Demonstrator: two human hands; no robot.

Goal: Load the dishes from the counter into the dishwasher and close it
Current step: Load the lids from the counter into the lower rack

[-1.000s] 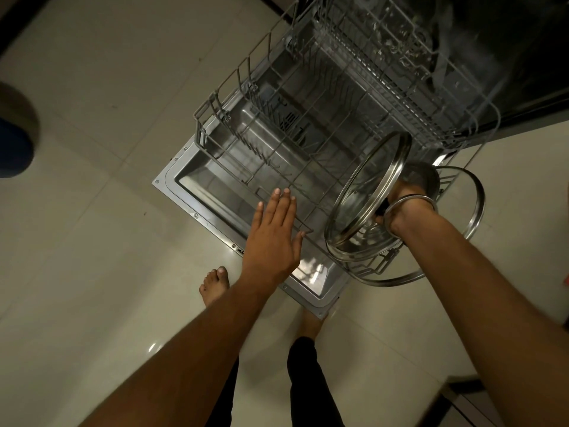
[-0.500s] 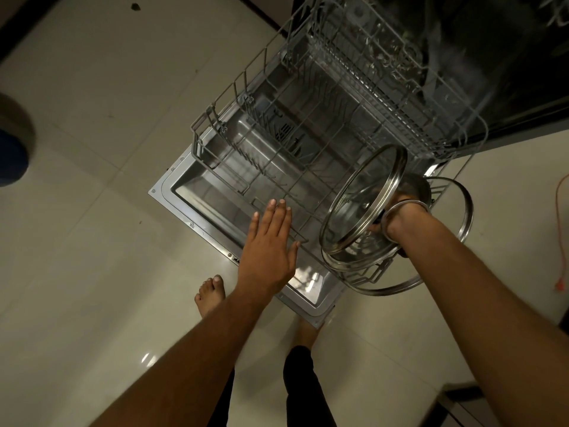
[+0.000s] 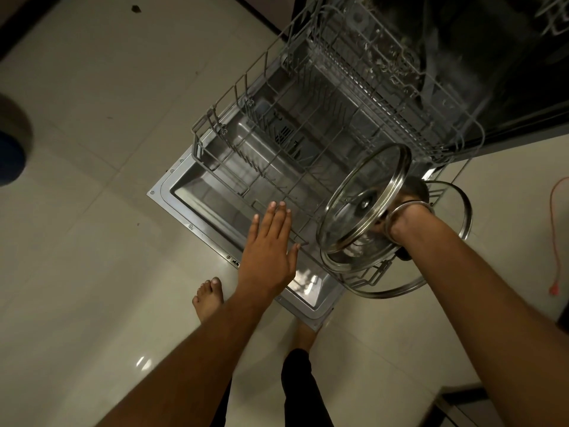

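The dishwasher door (image 3: 184, 192) lies open flat over the floor, and the empty lower wire rack (image 3: 277, 143) is pulled out onto it. My right hand (image 3: 400, 221), mostly hidden behind the glass, grips a steel-rimmed glass lid (image 3: 363, 201) by its knob, tilted on edge over the rack's near right corner. A second glass lid (image 3: 354, 260) sits just under it, and a larger lid's rim (image 3: 463, 217) shows behind my wrist. My left hand (image 3: 271, 248) hovers flat with straight fingers over the rack's front rail, holding nothing.
The upper rack (image 3: 369, 57) juts from the dark dishwasher cavity behind. My bare feet (image 3: 209, 297) stand at the door's front edge on pale tiles. An orange cord (image 3: 554, 229) lies on the floor at right. A dark round object (image 3: 12, 149) sits at far left.
Both hands keep nearly the same pose. The lids in my right hand have sunk slightly toward the rack's right corner, and the view has shifted a little.
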